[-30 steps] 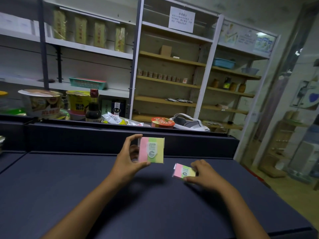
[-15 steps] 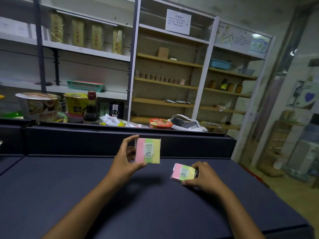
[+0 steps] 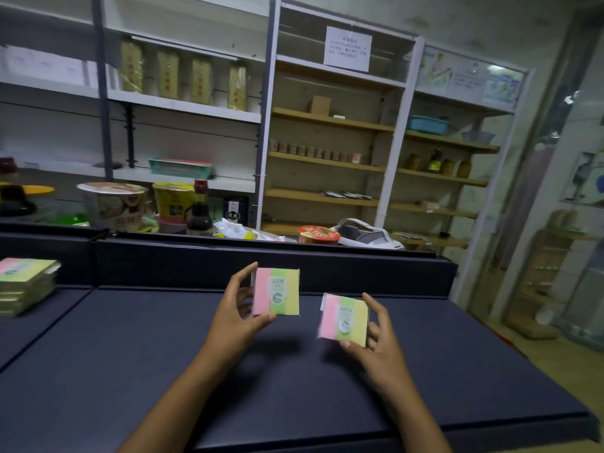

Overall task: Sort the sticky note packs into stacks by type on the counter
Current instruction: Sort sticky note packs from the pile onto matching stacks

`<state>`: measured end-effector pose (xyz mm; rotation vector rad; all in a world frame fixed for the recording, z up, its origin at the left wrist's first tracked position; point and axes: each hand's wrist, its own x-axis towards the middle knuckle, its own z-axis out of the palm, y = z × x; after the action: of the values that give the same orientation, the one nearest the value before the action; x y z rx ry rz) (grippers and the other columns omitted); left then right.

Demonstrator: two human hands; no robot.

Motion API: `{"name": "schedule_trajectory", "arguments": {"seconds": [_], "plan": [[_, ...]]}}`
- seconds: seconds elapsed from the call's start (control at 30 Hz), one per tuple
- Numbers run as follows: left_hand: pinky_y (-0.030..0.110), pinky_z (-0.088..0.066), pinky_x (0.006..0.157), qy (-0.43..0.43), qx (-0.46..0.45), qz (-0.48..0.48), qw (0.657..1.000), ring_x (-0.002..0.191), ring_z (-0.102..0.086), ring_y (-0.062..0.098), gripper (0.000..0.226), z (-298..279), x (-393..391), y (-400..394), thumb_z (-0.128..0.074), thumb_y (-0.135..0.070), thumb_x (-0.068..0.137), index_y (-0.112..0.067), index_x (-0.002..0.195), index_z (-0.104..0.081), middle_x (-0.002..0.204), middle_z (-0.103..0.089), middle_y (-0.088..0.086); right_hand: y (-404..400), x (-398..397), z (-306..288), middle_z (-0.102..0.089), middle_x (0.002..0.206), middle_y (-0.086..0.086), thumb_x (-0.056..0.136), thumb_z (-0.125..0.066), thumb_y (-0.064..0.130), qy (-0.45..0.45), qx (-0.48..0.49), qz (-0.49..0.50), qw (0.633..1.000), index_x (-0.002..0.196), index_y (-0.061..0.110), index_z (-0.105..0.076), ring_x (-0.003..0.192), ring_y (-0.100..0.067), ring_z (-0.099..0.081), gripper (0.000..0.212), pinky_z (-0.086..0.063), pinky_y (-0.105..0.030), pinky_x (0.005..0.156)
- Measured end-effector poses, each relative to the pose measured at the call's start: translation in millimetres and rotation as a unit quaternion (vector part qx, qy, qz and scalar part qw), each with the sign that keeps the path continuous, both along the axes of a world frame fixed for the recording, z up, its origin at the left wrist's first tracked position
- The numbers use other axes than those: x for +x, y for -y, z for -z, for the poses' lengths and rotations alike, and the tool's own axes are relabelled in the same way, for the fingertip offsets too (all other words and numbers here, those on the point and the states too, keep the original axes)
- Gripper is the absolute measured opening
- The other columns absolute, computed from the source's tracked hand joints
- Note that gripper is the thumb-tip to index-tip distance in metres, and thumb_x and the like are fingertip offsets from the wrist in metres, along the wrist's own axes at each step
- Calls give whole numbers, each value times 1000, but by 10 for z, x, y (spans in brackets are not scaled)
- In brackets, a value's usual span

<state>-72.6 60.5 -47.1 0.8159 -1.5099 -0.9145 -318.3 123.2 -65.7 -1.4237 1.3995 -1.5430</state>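
We hold two pink-green-yellow striped sticky note packs, both labelled 2209, above dark blue counter (image 3: 130, 371). Left hand (image 3: 233, 317) pinches one pack (image 3: 276, 291) by its edges, face up to camera. Right hand (image 3: 380, 343) pinches second pack (image 3: 343, 318), just right of first, lower. Same type, we judge. Stack of similar striped packs (image 3: 24, 286) sits far left of counter. Sorting partly done; these two not yet stacked.

Far to the left of your left hand (image 3: 237, 317), the frame edge is cutting off the stack of packs (image 3: 24, 286). Your fingers are hiding the backs of both held packs. Beyond your hands, the posted notice (image 3: 347, 49) is reading too small to decipher.
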Motion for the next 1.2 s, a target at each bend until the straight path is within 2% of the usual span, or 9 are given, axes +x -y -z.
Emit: {"name": "schedule_trajectory", "arguments": {"seconds": [0.07,0.17,0.27,0.43,0.53,0.67,0.8,1.03,1.2], "plan": [[16,-52,83,-23,10,-15,1000,106,-64,10,89,71,175,-212,-81,-2,65,-33,140,-44,124,-62,1,-80,204,40,-73,113,-6,82,-67,-16,21,-17,-1,1000,142,35,-40,103,-18,-71,83,-54,-21,80],[18,-54,84,-60,33,-39,997,105,-67,13,89,190,527,-543,-78,12,72,-32,142,-44,121,-66,4,-229,550,50,-75,110,-3,83,-66,-16,45,-33,-1,998,137,35,-46,102,-15,-71,77,-53,-18,77],[19,-56,84,-90,50,-70,992,108,-67,17,87,237,930,-826,-74,14,74,-32,142,-45,118,-69,2,-386,895,25,-73,113,-5,82,-66,-17,58,-45,0,997,131,33,-51,103,-15,-71,72,-55,-19,77],[25,-56,85,-114,57,-97,987,104,-69,8,79,89,1544,-1270,-73,5,80,-45,137,-50,108,-73,-16,-717,1479,-118,-70,117,-3,82,-67,-17,65,-63,-16,996,124,29,-56,102,-12,-70,63,-57,-21,75],[35,-54,90,-135,55,-105,984,105,-69,10,75,-28,1849,-1528,-71,2,82,-47,135,-51,113,-72,-12,-925,1850,-183,-69,116,-2,84,-67,-14,57,-69,-31,996,123,31,-57,102,-11,-69,60,-57,-21,74],[31,-57,88,-141,38,-115,983,106,-68,11,71,-149,2261,-1876,-71,-1,84,-48,133,-52,116,-72,-8,-1197,2328,-253,-67,116,-6,86,-65,-13,54,-62,-51,995,124,31,-57,100,-10,-69,59,-56,-19,73],[25,-57,87,-165,32,-127,978,104,-69,12,68,-201,2648,-2182,-70,2,83,-44,132,-54,111,-73,-8,-1428,2733,-329,-68,118,-5,86,-64,-14,41,-61,-67,995,122,33,-57,101,-8,-68,59,-57,-19,75],[39,-54,93,-183,28,-159,970,103,-70,18,57,-238,3223,-2585,-67,3,85,-35,126,-58,108,-75,1,-1679,3359,-319,-68,117,-3,86,-65,-12,30,-62,-93,993,123,34,-56,103,-8,-68,60,-57,-20,78],[40,-54,92,-183,22,-187,965,100,-71,16,47,-247,3507,-2679,-66,2,85,-31,119,-63,108,-74,-2,-1642,3681,-330,-68,116,-3,86,-65,-12,25,-66,-122,990,124,32,-56,102,-8,-68,59,-57,-20,80]]}}
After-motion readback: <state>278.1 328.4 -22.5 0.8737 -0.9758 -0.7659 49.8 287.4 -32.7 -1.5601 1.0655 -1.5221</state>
